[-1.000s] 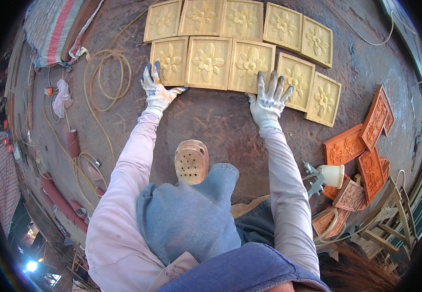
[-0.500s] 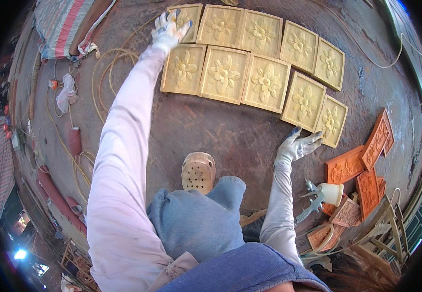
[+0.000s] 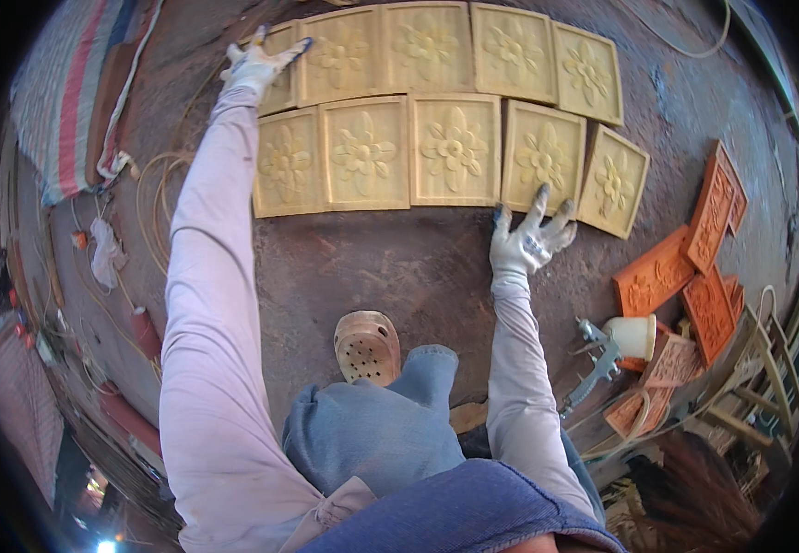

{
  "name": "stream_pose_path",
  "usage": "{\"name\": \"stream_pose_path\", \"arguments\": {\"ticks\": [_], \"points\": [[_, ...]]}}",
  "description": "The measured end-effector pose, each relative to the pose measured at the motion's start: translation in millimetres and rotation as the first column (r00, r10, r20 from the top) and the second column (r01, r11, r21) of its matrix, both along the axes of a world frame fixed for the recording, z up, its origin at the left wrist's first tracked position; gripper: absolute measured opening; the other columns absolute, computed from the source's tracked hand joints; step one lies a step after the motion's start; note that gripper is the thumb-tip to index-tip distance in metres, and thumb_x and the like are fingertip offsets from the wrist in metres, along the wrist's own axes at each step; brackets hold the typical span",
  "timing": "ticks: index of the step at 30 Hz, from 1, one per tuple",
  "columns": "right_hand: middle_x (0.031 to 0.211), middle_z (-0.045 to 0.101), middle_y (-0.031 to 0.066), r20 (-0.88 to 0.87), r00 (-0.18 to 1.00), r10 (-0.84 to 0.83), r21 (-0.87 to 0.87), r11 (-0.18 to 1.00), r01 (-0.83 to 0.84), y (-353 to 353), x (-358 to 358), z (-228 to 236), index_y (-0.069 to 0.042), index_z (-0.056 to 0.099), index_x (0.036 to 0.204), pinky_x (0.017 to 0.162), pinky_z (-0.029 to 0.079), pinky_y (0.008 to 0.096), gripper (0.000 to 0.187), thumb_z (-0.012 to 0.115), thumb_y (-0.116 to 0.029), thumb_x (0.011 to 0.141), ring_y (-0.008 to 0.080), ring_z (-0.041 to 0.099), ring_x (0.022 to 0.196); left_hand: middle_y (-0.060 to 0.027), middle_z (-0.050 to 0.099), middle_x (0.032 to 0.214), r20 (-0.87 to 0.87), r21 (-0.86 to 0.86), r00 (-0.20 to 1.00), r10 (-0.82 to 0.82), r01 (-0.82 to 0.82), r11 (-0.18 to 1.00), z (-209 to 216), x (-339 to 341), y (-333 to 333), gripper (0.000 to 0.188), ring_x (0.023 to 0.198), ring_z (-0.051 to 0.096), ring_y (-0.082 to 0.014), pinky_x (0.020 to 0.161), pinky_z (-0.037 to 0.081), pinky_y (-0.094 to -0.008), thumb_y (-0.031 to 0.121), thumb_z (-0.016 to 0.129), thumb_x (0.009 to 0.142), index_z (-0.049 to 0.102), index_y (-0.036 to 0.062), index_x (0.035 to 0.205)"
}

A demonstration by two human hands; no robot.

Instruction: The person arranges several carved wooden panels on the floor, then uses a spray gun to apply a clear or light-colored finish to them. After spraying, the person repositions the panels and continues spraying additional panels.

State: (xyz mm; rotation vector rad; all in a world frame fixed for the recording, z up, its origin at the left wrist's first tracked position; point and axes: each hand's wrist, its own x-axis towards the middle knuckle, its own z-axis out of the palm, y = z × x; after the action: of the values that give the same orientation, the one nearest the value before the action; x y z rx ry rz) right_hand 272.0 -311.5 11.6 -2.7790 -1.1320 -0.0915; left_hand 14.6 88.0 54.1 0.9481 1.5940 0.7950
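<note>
Pale yellow carved wooden panels with flower reliefs lie on the floor in two touching rows. My left hand, in a white glove with dark fingertips, reaches to the far row's left end, fingers spread over the leftmost panel there. My right hand, gloved the same way, is at the near edge of the near row. Its spread fingers reach the lower part of one flower panel, and just right of them lies the tilted end panel. Neither hand grips anything.
Right of the panels are several orange carved boards in a loose pile. A spray gun with a white cup stands beside them. A striped sack and a hose lie left. My clog is below the rows.
My right hand has moved left and up, from the near row's end panel to the one beside it. My left hand stays on the far row's leftmost panel. The whole view has shifted.
</note>
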Motion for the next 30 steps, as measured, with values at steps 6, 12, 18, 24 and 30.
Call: {"name": "stream_pose_path", "arguments": {"ticks": [6,12,18,24,30], "points": [[0.154,0.018,0.0313,0.007,0.997,-0.072,0.247,0.967,0.068,-15,13,5,-0.013,0.035,0.152,0.113,0.027,0.0606,0.079,0.065,-0.049,0.089,0.0513,0.024,0.139,-0.0219,0.000,0.164,-0.936,-0.118,0.197,-0.290,0.601,0.790,10,41,-70,0.124,0.148,0.003,-0.0514,0.113,0.009,-0.0732,0.091,0.057,0.065,0.012,0.0256,0.160],[0.154,0.025,0.0302,-0.065,0.826,-0.561,0.370,0.755,0.542,-16,117,0,-0.005,0.026,0.153,0.116,0.028,0.0530,0.082,0.059,-0.050,0.094,0.0439,0.028,0.142,-0.0152,-0.010,0.165,-0.877,0.207,0.134,-0.461,0.972,-0.109,10,122,-244,0.125,0.151,-0.014,-0.0391,0.113,-0.021,-0.0637,0.092,0.056,0.061,0.014,0.0272,0.159],[0.138,0.055,0.0173,-0.049,0.978,-0.202,0.451,0.869,0.202,-20,176,-40,-0.005,0.049,0.141,0.111,0.034,0.0470,0.057,0.063,-0.030,0.093,0.0382,0.044,0.131,-0.0110,0.048,0.140,-0.910,0.032,-0.039,-0.413,0.986,-0.165,-5,234,-287,0.079,0.129,0.047,-0.0302,0.105,0.037,-0.0520,0.063,0.065,0.082,0.043,0.0248,0.148],[0.138,0.055,0.0183,-0.040,0.991,-0.125,0.420,0.898,0.130,-23,174,-32,-0.006,0.050,0.141,0.111,0.033,0.0454,0.054,0.061,-0.028,0.094,0.0355,0.046,0.131,-0.0040,0.057,0.097,-0.892,0.259,0.183,-0.413,0.957,-0.135,-29,217,-304,0.043,0.087,0.062,-0.0218,0.070,0.050,-0.0377,0.043,0.065,0.090,0.062,0.0237,0.128],[0.139,0.053,0.0185,-0.022,0.999,-0.030,0.211,0.977,0.034,-21,187,-15,-0.008,0.046,0.144,0.112,0.031,0.0474,0.059,0.062,-0.033,0.093,0.0355,0.046,0.132,-0.0023,0.058,0.090,-0.917,0.302,0.212,-0.339,0.922,-0.241,-34,219,-293,0.033,0.079,0.063,-0.0212,0.063,0.051,-0.0357,0.039,0.066,0.089,0.063,0.0251,0.119]]}}
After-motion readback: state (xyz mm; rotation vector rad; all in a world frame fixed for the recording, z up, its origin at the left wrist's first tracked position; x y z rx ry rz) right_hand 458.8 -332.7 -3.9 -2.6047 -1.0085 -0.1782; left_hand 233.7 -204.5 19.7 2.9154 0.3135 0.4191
